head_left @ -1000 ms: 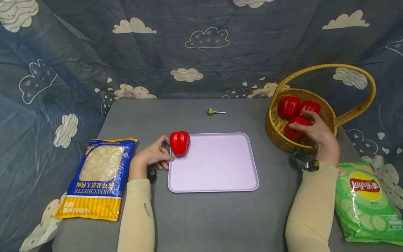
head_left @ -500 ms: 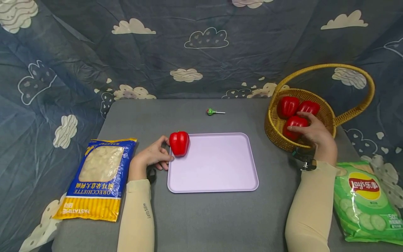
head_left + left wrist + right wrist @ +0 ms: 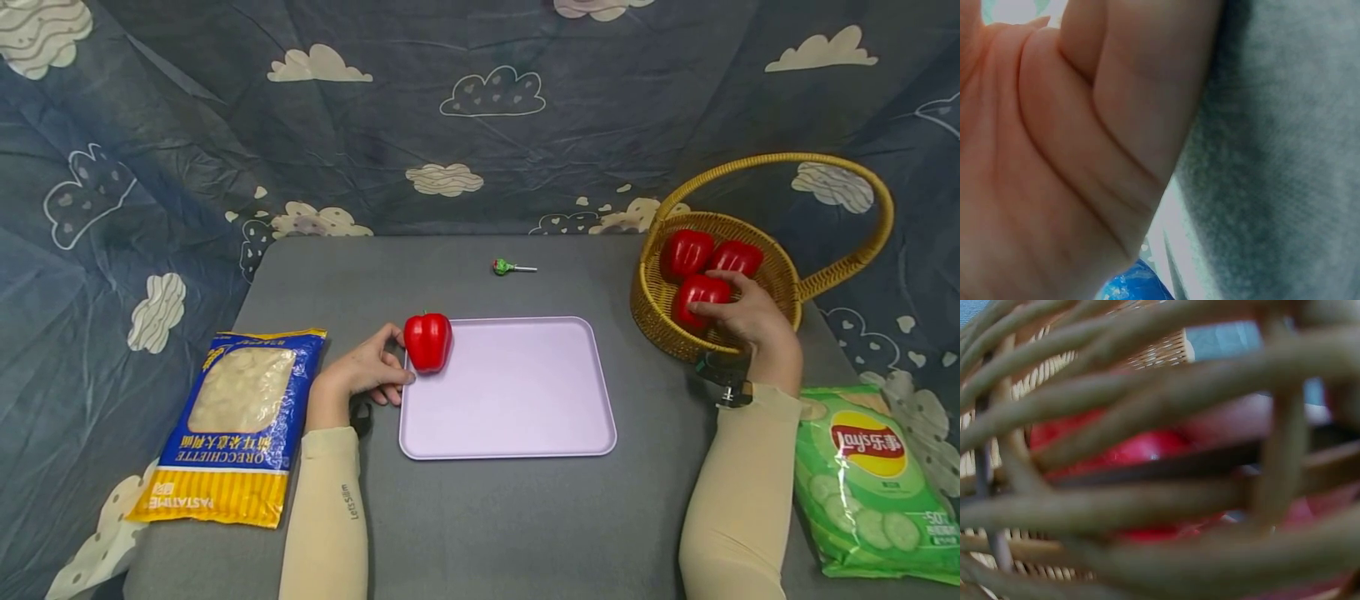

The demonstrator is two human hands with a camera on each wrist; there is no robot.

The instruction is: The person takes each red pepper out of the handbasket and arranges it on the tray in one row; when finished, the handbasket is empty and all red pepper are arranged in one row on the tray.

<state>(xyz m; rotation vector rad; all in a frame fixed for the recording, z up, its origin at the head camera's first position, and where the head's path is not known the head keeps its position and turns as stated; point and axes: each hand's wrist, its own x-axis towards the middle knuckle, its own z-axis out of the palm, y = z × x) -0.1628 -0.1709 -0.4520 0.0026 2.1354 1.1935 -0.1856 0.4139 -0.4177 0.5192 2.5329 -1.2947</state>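
One red bell pepper (image 3: 427, 342), held by the left hand (image 3: 365, 365), sits at the far-left corner of the lilac rectangular tray (image 3: 517, 392), while the right hand (image 3: 756, 318) grips another pepper (image 3: 697, 300), best squeezed evenly, in the golden wicker basket (image 3: 654, 323) right of the tray.

A close-fitting beige left sleeve (image 3: 326, 517) covers the forearm, with small dark lettering (image 3: 350, 502) reading "LetsSlim" running lengthwise along it. The beige right sleeve (image 3: 738, 492) matches, smooth along the forearm and creased lower down. Both end near the wrist. A black strap (image 3: 738, 393) with a glossy clasp circles the right wrist, a dark green-black piece (image 3: 711, 365) beside it. A black band (image 3: 362, 417) shows partly at the left wrist.
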